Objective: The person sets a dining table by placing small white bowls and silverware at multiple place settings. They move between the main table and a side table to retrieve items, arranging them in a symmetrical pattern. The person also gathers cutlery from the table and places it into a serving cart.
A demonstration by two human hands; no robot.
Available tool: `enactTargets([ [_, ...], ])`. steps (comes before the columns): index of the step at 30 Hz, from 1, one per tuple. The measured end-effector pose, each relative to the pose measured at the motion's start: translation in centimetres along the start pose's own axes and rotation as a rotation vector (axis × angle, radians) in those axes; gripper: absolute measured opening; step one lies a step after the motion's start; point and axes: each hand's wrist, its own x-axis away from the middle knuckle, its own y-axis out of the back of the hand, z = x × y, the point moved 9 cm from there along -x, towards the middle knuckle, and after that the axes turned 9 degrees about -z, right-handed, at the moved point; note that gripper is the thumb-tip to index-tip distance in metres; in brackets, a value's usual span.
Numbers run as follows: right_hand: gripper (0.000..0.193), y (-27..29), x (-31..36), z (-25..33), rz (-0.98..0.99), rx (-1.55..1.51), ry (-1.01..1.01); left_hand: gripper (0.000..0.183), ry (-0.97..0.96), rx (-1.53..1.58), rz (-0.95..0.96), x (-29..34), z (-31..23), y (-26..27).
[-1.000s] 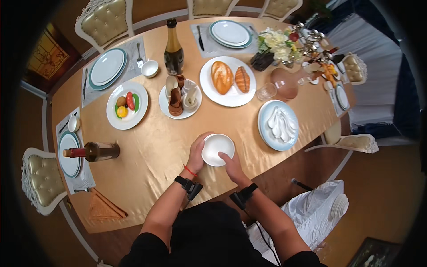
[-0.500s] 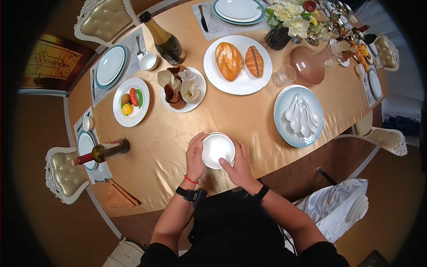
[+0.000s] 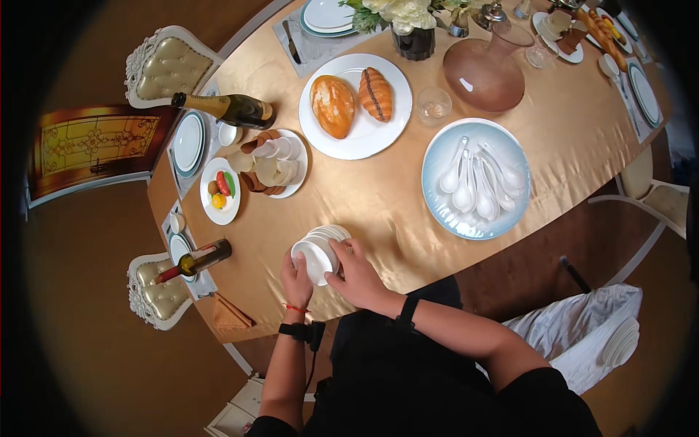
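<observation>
A stack of several small white bowls (image 3: 316, 262) is between my two hands near the table's near edge. The top bowl's hollow inside shows, and the rims of the others fan out behind it. My left hand (image 3: 296, 282) is wrapped round the left side, with a red cord on its wrist. My right hand (image 3: 360, 277) grips the right side, thumb at the top bowl's rim. Whether the stack's bottom touches the table cannot be seen. Farther right, a pale blue plate (image 3: 435, 198) carries several white spoons (image 3: 475, 183).
A white platter (image 3: 364, 148) holds two breads; a glass (image 3: 434, 106) and a brown decanter (image 3: 483, 76) stand beside it. Leftward are a champagne bottle (image 3: 240, 111), a plate of cups (image 3: 300, 175), a vegetable plate (image 3: 210, 211), a wine bottle (image 3: 207, 256) and an orange napkin (image 3: 231, 315).
My view has turned, so the table's things sit differently in it. The bowl stack, earlier seen from straight above, now shows its side rims. Both hands still hold it.
</observation>
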Motion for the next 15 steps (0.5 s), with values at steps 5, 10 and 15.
enactTargets([
  [5,0.064,0.7,-0.1,0.3,0.049,0.043,-0.011,0.031,-0.127,-0.170,-0.043,0.3,-1.3,0.1],
  [10,0.061,1.0,-0.8,-0.5,0.052,0.159,-0.069,0.028,-0.110,-0.484,-0.036,0.5,-3.7,-0.1],
  [15,0.047,0.2,-1.3,-0.8,-0.004,0.149,-0.051,0.027,-0.167,-0.472,-0.072,0.7,-5.0,0.1],
])
